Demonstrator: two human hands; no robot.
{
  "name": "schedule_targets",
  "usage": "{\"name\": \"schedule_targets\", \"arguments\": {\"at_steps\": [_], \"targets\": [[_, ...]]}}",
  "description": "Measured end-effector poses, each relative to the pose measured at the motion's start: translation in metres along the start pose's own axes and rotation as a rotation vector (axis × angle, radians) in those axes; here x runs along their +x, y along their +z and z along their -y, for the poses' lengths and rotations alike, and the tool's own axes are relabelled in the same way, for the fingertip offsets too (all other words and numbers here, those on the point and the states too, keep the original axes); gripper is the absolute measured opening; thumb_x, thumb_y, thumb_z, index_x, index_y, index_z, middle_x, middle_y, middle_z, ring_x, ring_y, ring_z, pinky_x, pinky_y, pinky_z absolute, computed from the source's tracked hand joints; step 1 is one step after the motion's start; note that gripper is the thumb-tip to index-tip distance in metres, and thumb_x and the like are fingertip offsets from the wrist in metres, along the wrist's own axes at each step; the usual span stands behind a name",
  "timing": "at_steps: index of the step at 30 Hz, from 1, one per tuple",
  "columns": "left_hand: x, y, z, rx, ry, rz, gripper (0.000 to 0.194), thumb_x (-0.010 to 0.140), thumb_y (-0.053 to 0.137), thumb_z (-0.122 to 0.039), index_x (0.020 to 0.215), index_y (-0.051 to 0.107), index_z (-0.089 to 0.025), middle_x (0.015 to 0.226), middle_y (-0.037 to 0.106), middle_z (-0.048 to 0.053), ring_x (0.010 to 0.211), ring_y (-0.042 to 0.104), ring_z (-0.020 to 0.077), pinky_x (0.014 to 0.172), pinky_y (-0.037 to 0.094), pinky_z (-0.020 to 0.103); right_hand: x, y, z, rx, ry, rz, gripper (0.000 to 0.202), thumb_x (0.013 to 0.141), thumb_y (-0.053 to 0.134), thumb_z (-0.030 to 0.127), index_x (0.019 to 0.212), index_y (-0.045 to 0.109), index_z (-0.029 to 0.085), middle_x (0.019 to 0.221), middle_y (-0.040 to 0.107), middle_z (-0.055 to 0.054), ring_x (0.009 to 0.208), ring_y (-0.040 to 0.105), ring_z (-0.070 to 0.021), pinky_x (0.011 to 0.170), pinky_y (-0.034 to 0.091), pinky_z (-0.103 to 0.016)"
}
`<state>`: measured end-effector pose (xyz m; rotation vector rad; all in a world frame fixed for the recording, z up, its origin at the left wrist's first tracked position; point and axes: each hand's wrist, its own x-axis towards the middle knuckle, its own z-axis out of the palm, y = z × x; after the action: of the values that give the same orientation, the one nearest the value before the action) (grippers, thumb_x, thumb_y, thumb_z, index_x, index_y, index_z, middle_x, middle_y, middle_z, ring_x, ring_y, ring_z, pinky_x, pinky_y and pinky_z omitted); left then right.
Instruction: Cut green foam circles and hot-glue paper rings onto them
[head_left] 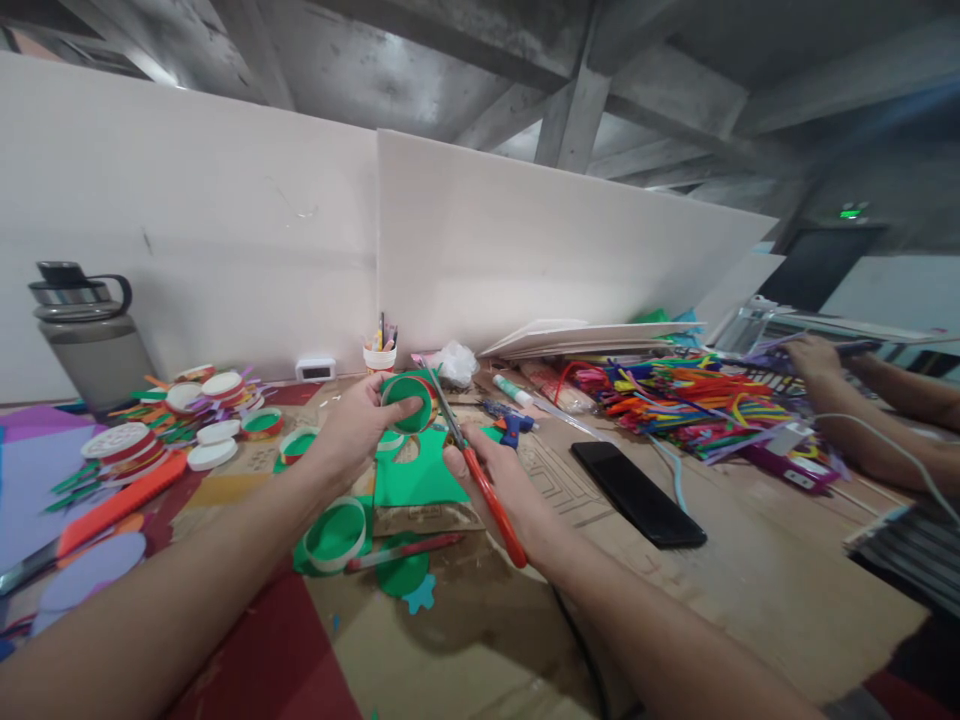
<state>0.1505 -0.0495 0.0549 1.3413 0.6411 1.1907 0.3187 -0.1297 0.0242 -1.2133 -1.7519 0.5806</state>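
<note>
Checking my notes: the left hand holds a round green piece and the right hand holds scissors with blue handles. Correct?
Not quite: the head view shows red handles, not blue, on the scissors in the right hand. The left hand does hold the round green piece.

bare left hand [364,422], bare right hand [517,482], 2 bare forearms [225,560]

The left fingers [409,408] hide part of the round green piece [406,388].
</note>
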Motion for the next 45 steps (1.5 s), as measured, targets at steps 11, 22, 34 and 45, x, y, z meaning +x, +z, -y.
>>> {"name": "schedule_targets", "arguments": {"at_steps": [11, 22, 34, 45], "targets": [[0.001, 0.002, -0.003, -0.114, -0.018, -0.041, 0.042, 0.055, 0.084, -0.018, 0.09, 0.061, -0.015, 0.076, 0.069, 0.0, 0.065, 0.063, 0.0128, 0.064, 0.049, 0.024, 0.0, 0.001, 0.0, -0.009, 0.028, -0.012, 0.034, 0.087, 0.049, 0.052, 0.075, 0.044, 0.02, 0.057, 0.037, 0.006, 0.053, 0.033, -0.0093, 0.049, 0.025, -0.022], [-0.001, -0.002, 0.001, 0.068, 0.044, 0.018, 0.038, 0.063, 0.08, -0.029, 0.094, 0.062, -0.016, 0.088, 0.071, 0.003, 0.078, 0.065, 0.0167, 0.073, 0.048, 0.028, 0.001, 0.0, 0.003, 0.005, -0.005, -0.014, 0.034, 0.089, 0.046, 0.052, 0.078, 0.046, 0.02, 0.063, 0.041, 0.005, 0.056, 0.035, -0.0097, 0.051, 0.029, -0.022], [0.0, -0.007, -0.008, 0.116, 0.046, 0.067, 0.04, 0.064, 0.079, -0.026, 0.099, 0.061, -0.017, 0.091, 0.071, 0.004, 0.079, 0.065, 0.0168, 0.074, 0.048, 0.028, -0.001, -0.002, 0.003, -0.016, 0.012, 0.007, 0.032, 0.089, 0.048, 0.05, 0.075, 0.043, 0.021, 0.058, 0.039, 0.006, 0.054, 0.035, -0.0102, 0.048, 0.026, -0.022], [0.003, -0.003, -0.004, -0.077, -0.039, -0.005, 0.034, 0.06, 0.082, -0.027, 0.085, 0.064, -0.014, 0.073, 0.067, 0.0, 0.063, 0.059, 0.0104, 0.062, 0.045, 0.021, -0.001, -0.002, 0.006, -0.014, 0.022, -0.002, 0.036, 0.087, 0.048, 0.052, 0.071, 0.041, 0.021, 0.057, 0.037, 0.006, 0.053, 0.032, -0.0095, 0.048, 0.025, -0.022]]}}
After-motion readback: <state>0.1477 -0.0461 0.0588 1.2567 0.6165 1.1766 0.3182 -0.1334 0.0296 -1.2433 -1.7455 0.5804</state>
